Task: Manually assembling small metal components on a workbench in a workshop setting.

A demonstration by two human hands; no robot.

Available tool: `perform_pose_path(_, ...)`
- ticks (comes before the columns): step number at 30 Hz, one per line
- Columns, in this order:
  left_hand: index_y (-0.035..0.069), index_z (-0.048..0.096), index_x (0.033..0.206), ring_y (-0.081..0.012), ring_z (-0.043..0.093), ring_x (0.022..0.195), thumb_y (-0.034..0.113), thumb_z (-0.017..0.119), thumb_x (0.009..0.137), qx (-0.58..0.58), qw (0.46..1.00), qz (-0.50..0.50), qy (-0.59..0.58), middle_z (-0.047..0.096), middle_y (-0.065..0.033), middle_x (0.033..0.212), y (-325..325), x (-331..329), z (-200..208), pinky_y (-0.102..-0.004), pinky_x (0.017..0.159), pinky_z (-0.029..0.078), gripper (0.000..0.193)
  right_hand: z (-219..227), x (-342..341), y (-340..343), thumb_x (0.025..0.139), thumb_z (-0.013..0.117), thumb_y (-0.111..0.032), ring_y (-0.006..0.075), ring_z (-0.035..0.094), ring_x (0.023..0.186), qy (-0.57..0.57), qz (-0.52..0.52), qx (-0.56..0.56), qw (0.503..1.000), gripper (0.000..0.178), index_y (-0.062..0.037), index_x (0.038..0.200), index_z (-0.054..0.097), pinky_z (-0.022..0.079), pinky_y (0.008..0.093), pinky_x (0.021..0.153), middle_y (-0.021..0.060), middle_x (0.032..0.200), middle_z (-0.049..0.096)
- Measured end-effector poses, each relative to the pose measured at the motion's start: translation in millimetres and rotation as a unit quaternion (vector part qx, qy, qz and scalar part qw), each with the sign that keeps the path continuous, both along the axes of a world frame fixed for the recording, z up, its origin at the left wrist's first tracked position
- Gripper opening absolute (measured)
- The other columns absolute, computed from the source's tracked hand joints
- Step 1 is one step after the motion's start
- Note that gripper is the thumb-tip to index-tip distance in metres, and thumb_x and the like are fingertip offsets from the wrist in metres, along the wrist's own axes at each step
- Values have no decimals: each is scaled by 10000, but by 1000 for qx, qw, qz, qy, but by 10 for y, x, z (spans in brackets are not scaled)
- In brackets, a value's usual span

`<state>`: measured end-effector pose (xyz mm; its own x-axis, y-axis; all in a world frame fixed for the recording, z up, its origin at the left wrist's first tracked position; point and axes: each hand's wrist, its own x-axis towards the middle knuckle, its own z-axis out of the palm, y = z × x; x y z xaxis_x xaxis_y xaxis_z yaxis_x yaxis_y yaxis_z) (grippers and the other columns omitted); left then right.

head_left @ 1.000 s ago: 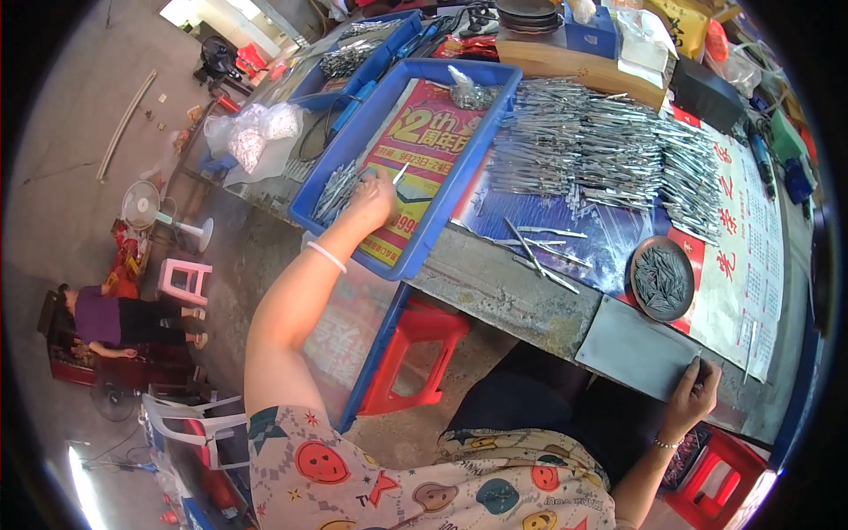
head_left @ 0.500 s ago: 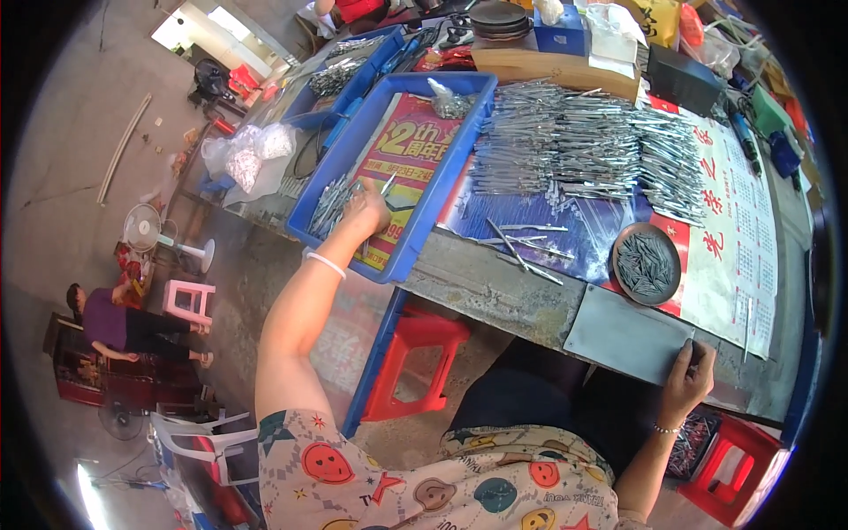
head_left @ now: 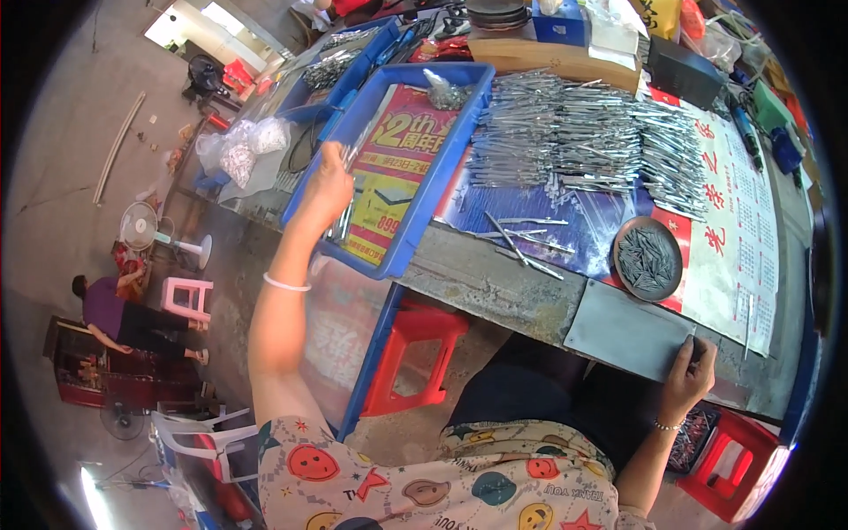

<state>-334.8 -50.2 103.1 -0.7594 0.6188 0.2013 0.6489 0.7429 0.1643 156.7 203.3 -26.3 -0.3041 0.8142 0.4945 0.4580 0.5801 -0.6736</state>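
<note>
My left hand (head_left: 323,187) reaches far out into a blue plastic tray (head_left: 435,205) lined with a red and yellow printed sheet. Its fingers curl down over a heap of thin metal pieces (head_left: 343,221) along the tray's left side. My right hand (head_left: 690,375) is at the table's near edge, with its fingers pinching the near right corner of a flat grey metal plate (head_left: 624,325). A wide pile of silvery metal rods (head_left: 574,132) lies across the table beyond the plate.
A round dark dish (head_left: 649,258) of small metal pieces sits by the plate, with loose rods (head_left: 519,240) to its left. Red stools (head_left: 412,352) stand under the table. More blue trays (head_left: 336,66) and boxes crowd the far side. A person (head_left: 115,318) sits at the left near a fan (head_left: 141,226).
My left hand has slid from the tray's middle to the heap at its left side and dropped onto it. My right hand has stayed at the plate's corner.
</note>
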Motion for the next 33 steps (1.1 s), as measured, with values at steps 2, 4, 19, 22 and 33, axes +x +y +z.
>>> perform_pose_path(2,-17,280,1125,-528,514,981,-18,395,828,29,997,-56,40,518,-399,1020,37,168,244,-553,822,413,318,19,11,2,902,594,-88,98,460,603,-2,-12,-14,1000,88,-2,907,573,409,238,537,51,717,533)
perform_pose_path(4,-9,278,1175,-517,500,1020,4,422,845,39,989,-135,35,499,-379,1044,191,466,439,-528,842,402,360,40,25,5,903,593,-88,93,457,602,-12,-15,-16,1000,88,-2,907,573,407,234,535,49,714,529)
perform_pose_path(19,36,456,1164,-299,536,905,26,452,825,-61,877,-470,73,515,-130,967,1267,1315,-709,-395,757,437,340,121,-56,-28,855,602,-39,235,521,596,0,-6,16,1000,54,-1,847,564,431,307,575,120,712,542)
perform_pose_path(22,45,467,1143,-311,521,908,23,450,828,-44,882,-464,62,518,-123,956,1288,1289,-784,-411,782,417,316,147,-53,-34,846,604,-27,246,512,588,0,-5,-1,1000,54,1,836,559,422,312,568,122,706,536)
perform_pose_path(33,56,507,1040,-311,509,906,-17,554,739,66,904,-423,16,518,-104,957,1300,1317,-925,-411,768,412,313,135,-59,-14,844,599,-25,245,495,575,6,2,9,1000,67,4,823,542,404,316,551,120,689,511)
